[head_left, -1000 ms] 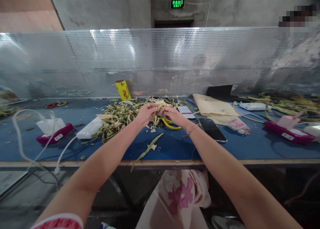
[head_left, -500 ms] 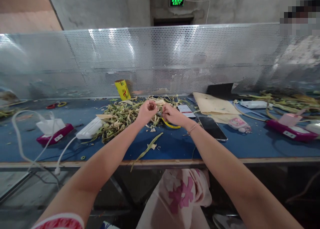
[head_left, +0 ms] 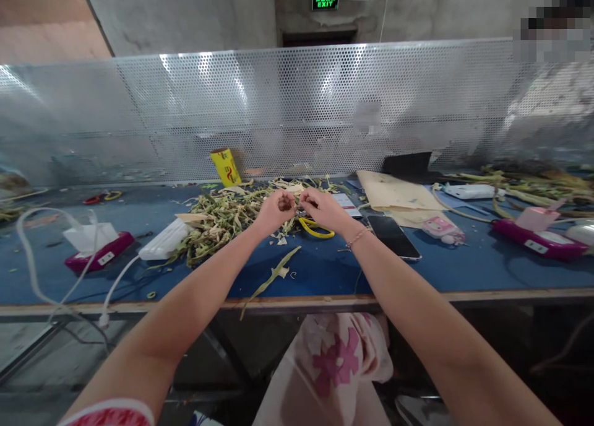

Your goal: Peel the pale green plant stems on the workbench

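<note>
Strip [head_left: 270, 278] is overhanging the desk's [head_left: 334, 274] front edge. Yellow handles [head_left: 318, 231] are lying just below the right hand [head_left: 325, 208]. Left hand [head_left: 273, 212] is facing it, fingertips now parting slightly after meeting a second ago; probably small-piece handling is continuing. Both grips are curling narrow; cannot tell what they're holding. Dried pile [head_left: 216, 225] is spreading left and behind. Yellow box [head_left: 226, 167] is leaning near the panel [head_left: 260, 116].
</note>
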`<state>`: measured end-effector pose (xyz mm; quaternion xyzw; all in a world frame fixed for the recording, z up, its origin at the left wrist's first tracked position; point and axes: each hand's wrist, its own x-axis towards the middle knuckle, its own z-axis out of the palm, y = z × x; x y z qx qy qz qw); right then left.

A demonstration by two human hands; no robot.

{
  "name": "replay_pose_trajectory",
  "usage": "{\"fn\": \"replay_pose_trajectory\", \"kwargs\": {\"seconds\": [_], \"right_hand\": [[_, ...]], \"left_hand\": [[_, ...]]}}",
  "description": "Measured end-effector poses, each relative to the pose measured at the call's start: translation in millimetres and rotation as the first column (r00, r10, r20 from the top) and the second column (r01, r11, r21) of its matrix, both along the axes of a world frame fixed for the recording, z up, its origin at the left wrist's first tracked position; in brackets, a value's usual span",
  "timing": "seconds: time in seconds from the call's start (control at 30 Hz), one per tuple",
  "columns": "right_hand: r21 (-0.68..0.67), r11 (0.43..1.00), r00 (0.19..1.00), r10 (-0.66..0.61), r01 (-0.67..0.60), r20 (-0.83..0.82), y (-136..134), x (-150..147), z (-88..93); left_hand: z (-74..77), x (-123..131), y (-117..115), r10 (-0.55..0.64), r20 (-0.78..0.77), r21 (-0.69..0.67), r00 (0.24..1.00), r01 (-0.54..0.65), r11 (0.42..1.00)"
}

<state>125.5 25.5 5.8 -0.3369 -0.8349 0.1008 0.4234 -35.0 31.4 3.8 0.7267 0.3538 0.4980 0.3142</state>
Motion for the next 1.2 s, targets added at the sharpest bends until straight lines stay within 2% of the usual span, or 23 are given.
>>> {"fn": "replay_pose_trajectory", "kwargs": {"seconds": [0.1,0.17,0.37,0.67,0.77,0.93,1.2], "right_hand": [[0.092,0.995,0.997,-0.039,0.045,-0.061,4,1,1.0],[0.085,0.996,0.994,-0.029,0.039,-0.11,6,1,1.1],[-0.113,0.993,0.962,0.001,-0.033,-0.273,11,1,-2.9],[-0.241,0.966,0.934,-0.005,-0.088,-0.358,12,0,-4.0],[-0.267,0.959,0.915,-0.02,-0.096,-0.404,16,0,-6.1],[-0.278,0.949,0.921,0.033,-0.151,-0.388,20,-3,-10.7],[-0.227,0.958,0.929,0.086,-0.176,-0.359,20,-8,-13.2]], "left_hand": [[-0.7,1,0,-0.024,0.022,-0.062,0.999,0.025,0.998],[-1.0,2,0,-0.028,0.056,-0.1,0.998,0.033,0.994],[-4.8,3,4,-0.07,0.137,-0.185,0.988,0.094,0.978],[-0.4,3,-4,-0.242,0.236,-0.219,0.941,0.294,0.93],[3.0,4,-7,-0.213,0.328,-0.231,0.921,0.296,0.927],[4.6,4,-6,-0.118,0.452,-0.244,0.884,0.249,0.937],[0.7,4,0,0.014,0.476,-0.286,0.879,0.14,0.948]]}}
